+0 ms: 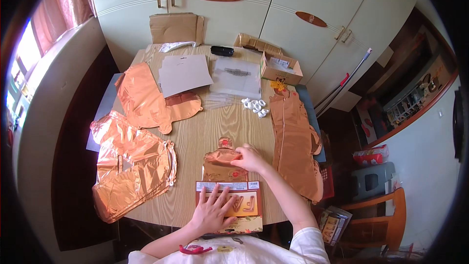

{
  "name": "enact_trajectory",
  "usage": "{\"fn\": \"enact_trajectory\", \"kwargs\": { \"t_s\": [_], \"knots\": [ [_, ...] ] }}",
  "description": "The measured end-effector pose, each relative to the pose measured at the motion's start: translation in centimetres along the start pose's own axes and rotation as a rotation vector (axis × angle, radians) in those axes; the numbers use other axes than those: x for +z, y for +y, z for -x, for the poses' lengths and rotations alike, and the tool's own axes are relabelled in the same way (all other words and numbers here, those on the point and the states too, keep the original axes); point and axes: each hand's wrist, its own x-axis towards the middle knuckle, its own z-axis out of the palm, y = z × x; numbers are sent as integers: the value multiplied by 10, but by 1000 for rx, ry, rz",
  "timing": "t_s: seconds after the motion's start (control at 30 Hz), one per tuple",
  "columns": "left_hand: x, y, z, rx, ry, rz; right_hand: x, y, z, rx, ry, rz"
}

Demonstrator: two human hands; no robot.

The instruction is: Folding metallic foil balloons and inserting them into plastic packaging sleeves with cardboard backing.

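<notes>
A printed cardboard package (254, 217) lies at the table's near edge, with my left hand (213, 209) flat on it, fingers spread. Beyond its far edge, a folded copper-coloured foil balloon (220, 168) lies on the wood, its near end meeting the package; whether that end is inside or underneath, I cannot tell. My right hand (250, 159) pinches the balloon's right side near the narrow top. More flat copper foil balloons lie to the left, one pile (134, 161) near and another (139, 93) farther back. A long folded stack of foil balloons (290, 142) lies on the right.
Grey-white card sheets (183, 76) and clear plastic sleeves (236, 78) lie across the far half. Small white ribbon rolls (255, 106) sit nearer. A small open carton (282, 68) and a black case (222, 51) stand at the back. A wooden chair (398, 215) is at the right.
</notes>
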Motion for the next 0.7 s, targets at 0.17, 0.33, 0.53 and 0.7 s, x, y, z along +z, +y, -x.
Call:
{"fn": "enact_trajectory", "kwargs": {
  "t_s": [0.17,0.33,0.53,0.7],
  "knots": [
    [0,-1,0,-11,-12,29,-12,-8,8,47,-120,-264],
    [-4,-1,-2,-15,-22,63,-15,-12,13,104,-169,-355],
    [-11,-4,-4,-24,2,84,-18,-19,30,-6,-113,-398],
    [-10,-7,-4,-20,72,89,-18,-33,70,-79,-71,-392]
  ]
}}
